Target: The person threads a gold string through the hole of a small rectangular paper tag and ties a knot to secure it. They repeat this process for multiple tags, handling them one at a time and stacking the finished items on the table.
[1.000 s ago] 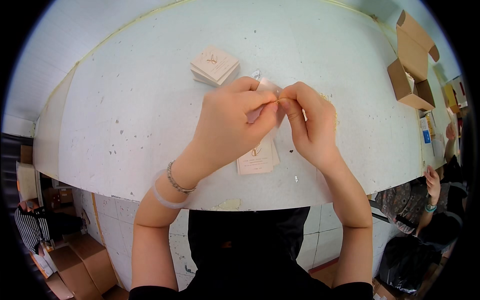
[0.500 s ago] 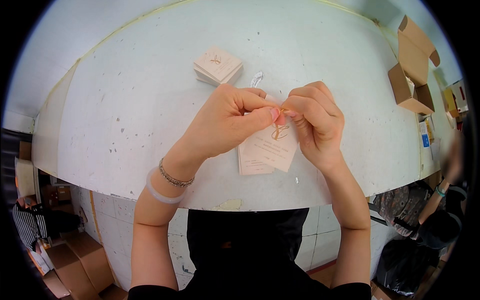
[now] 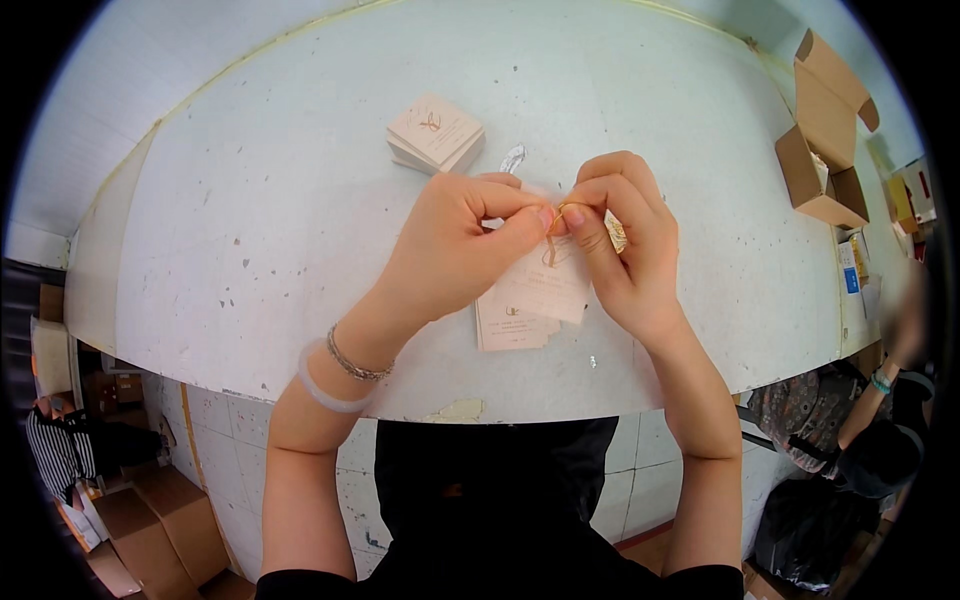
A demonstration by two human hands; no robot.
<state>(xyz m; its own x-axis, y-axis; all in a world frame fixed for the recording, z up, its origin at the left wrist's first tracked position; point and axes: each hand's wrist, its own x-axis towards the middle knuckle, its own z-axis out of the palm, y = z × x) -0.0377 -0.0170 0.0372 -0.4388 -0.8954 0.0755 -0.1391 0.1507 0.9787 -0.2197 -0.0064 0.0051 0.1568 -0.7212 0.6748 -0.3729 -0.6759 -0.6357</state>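
Pinching a pale card tag [image 3: 545, 285] by its top, left hand [image 3: 450, 250] and right hand [image 3: 620, 250], tag hanging lengthwise toward the person.

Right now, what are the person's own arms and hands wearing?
Both forearms are bare, with no sleeves reaching the wrists and no gloves. The left wrist carries two bracelets: a thin metal chain bracelet and, just behind it, a pale translucent bangle. The left hand and right hand show no rings that I can make out. The right wrist is bare.
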